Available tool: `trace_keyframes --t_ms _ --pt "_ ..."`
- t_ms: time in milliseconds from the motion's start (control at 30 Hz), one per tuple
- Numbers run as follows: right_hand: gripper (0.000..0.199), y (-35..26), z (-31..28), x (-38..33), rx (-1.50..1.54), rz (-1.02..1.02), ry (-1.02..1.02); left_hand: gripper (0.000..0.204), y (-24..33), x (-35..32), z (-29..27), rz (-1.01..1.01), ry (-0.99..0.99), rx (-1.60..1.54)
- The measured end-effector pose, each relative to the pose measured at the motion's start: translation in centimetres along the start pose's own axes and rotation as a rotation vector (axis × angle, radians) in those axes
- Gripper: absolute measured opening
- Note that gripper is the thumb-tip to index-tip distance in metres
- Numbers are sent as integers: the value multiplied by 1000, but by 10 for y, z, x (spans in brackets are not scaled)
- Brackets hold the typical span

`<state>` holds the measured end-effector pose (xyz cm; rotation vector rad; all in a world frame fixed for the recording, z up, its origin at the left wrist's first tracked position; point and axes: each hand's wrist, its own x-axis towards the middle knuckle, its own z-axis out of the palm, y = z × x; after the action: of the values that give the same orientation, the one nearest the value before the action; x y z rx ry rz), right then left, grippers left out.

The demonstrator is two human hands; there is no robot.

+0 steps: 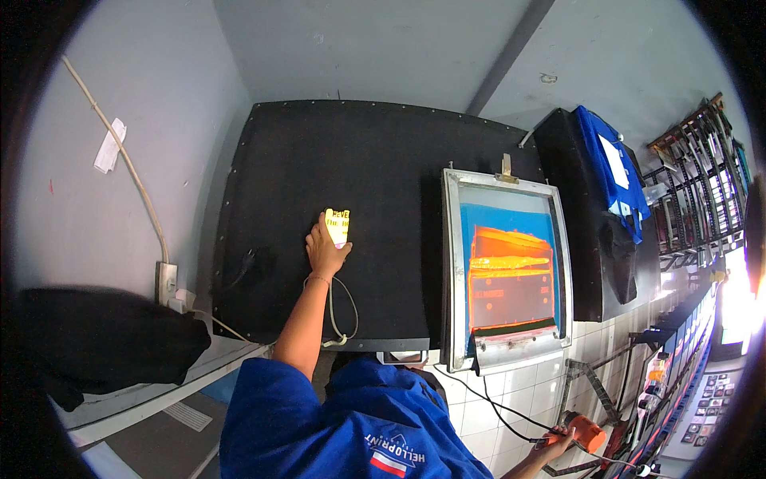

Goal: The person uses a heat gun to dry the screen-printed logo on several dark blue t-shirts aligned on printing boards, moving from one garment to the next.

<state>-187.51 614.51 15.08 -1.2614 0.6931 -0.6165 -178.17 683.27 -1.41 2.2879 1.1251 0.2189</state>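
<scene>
My left arm reaches forward over a black-covered table (383, 199). My left hand (325, 254) is closed on a small bright yellow piece with black print (338, 228), its fingers along the left side and the thumb at the right. Whether the piece is card or fabric I cannot tell. Low at the right, my right hand (561, 439) grips an orange corded heat gun (586, 433); its fingers are partly hidden. To the right of the table's middle is a metal-framed printing screen (452, 263) with blue mesh and orange ink (511, 263) across it.
A metal squeegee-like bar (519, 349) lies at the screen's near end. A thin cord loop (351, 299) hangs by my left wrist. Black cloth (112, 343) is heaped at the left, near a wall socket (166, 283). Blue cloth (610, 172) and metal racks (694, 184) are at the right.
</scene>
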Motion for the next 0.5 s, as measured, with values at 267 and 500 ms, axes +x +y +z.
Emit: trace_keyframes --t_ms 267,500 --pt "21 2 6 2 -12 -26 -11 77 -31 -56 -9 -97 30 -68" --pt "21 -2 10 4 -24 -29 -20 83 -39 -89 -38 38 -107 180"
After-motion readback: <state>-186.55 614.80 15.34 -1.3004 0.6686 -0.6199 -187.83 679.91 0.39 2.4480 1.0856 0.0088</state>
